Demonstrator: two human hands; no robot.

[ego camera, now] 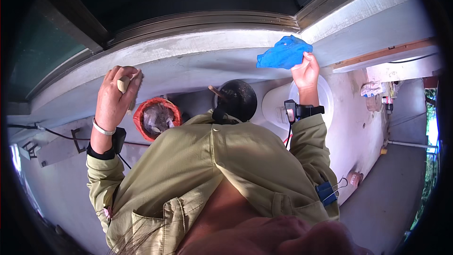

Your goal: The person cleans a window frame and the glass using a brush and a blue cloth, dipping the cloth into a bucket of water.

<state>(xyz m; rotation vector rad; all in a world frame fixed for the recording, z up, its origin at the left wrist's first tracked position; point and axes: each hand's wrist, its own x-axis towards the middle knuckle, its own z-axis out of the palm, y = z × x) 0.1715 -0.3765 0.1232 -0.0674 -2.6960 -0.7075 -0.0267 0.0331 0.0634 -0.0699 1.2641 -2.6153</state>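
Observation:
My left hand (115,95) is raised at the left, its fingers closed around a small brush (123,84). The round pale wooden end of the brush sticks out between thumb and fingers; dark bristles show beside the thumb, and the rest is hidden by the hand. At the right, my right hand (306,71) pinches a crumpled blue cloth (286,53) by its near edge. The cloth is in front of the whitish window ledge (226,42); whether it touches the ledge, I cannot tell.
Beyond the ledge runs a metal window frame (205,21). Below stand a bin with a red liner (138,120) holding clear plastic, a black bucket (244,101) with a stick in it, and a white plastic bucket (276,104). A wooden strip (382,55) lies at right.

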